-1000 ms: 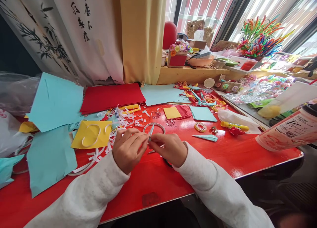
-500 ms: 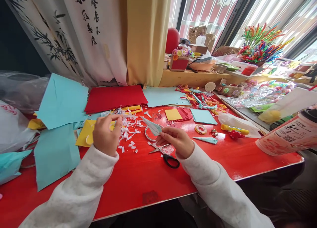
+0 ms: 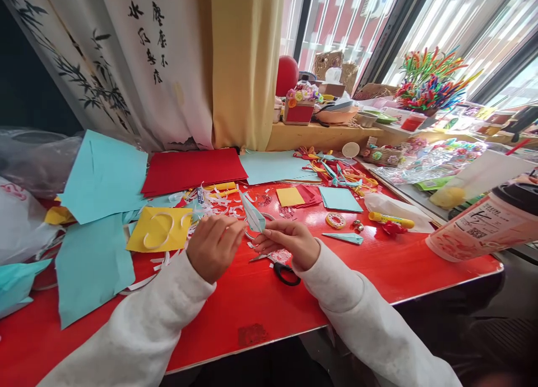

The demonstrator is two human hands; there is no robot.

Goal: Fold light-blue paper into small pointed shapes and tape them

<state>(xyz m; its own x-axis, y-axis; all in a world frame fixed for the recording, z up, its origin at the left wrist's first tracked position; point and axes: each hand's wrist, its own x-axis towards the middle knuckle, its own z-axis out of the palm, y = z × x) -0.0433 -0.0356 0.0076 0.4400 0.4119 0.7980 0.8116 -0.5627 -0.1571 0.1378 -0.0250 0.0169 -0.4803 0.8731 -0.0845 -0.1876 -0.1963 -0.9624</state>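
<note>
A folded light-blue paper piece [image 3: 253, 214], narrow and pointed at the top, stands tilted between my hands. My right hand [image 3: 290, 242] pinches its lower end between thumb and fingers. Close to its left side is my left hand [image 3: 215, 246], back of the hand up, fingers bent together; whether its fingertips touch the paper or hold anything is hidden. Below my right hand lie scissors [image 3: 287, 274] with black handles, partly covered. A second folded blue piece [image 3: 344, 238] lies on the red table to the right.
Around the hands lie white paper scraps [image 3: 218, 203], a yellow sheet [image 3: 162, 230], red sheets [image 3: 193, 171], a blue stack [image 3: 340, 199] and a tape roll [image 3: 336, 220]. A cup [image 3: 474, 224] stands at the right edge, blue sheets [image 3: 94, 269] lie left.
My left hand has moved right and down, from above the scraps to beside the folded blue paper. The paper now points more upright in my right hand. The view has shifted slightly.
</note>
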